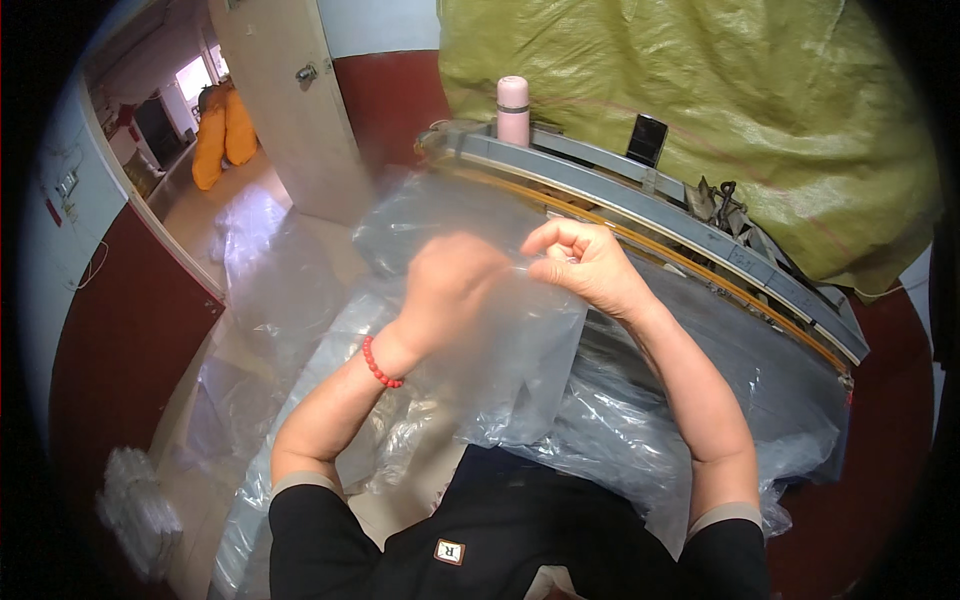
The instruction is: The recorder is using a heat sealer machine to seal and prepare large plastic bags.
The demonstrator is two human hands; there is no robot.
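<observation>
- The clear plastic bag (pixel 505 345) hangs at centre frame, its top edge pinched between the left hand (pixel 447 285) and the right hand (pixel 585 262); each grip is clenched on the film.
- It looks light, limp and slippery; best held by its upper edge.
- Whether it holds anything cannot be told.
- More plastic bags (pixel 640 420) are heaped at 5 o'clock.

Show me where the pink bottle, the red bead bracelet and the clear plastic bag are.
pink bottle (pixel 513 110), head view, middle of its body
red bead bracelet (pixel 378 367), head view, beads at the left wrist
clear plastic bag (pixel 520 370), head view, hanging sheet below the hands
</observation>
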